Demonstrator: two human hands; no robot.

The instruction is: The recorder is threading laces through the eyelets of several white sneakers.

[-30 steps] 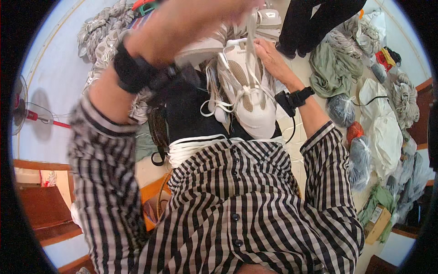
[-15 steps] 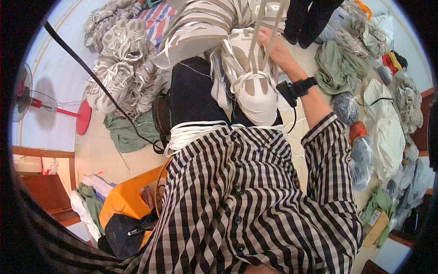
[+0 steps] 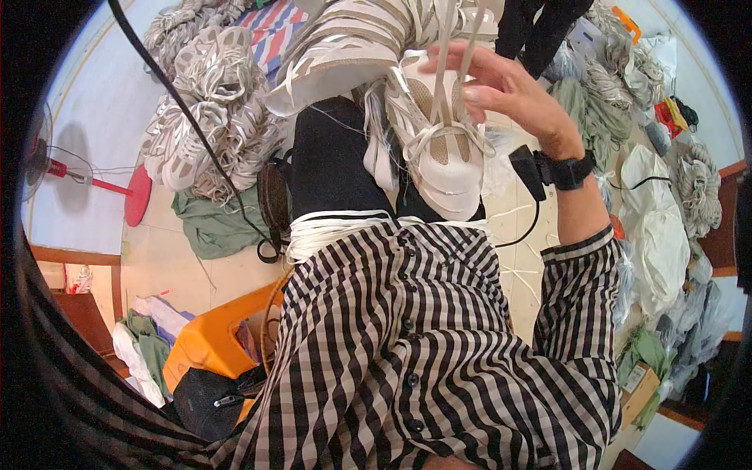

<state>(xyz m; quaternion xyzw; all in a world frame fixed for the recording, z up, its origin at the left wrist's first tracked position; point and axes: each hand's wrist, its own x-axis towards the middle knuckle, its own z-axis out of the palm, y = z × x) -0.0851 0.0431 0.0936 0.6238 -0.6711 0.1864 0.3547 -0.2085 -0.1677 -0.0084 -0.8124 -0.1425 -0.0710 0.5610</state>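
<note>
A white and beige sneaker upper (image 3: 448, 174) lies over my right thigh with its toe toward me. From its eyelets two beige shoelaces (image 3: 442, 74) rise taut and leave the picture at the top. My right hand (image 3: 521, 92) hovers at the upper's right side, fingers apart and reaching over the laces, with nothing gripped; whether a fingertip touches a lace I cannot tell. My left hand is out of the picture. Just beyond, a row of matching uppers (image 3: 345, 47) lies stacked across the top. A bundle of white laces (image 3: 337, 233) rests on my lap.
To the left lies a heap of laced uppers (image 3: 207, 117) beside a red-based fan (image 3: 138, 194). An orange plastic chair (image 3: 207, 337) stands at lower left. A black cable (image 3: 176, 102) hangs across the left side. Plastic bags (image 3: 658, 243) and more uppers line the right.
My right hand has come away from the upper's side, swinging right and toward me, and its fingers have spread. The upper and taut laces have shifted slightly right in the picture.
</note>
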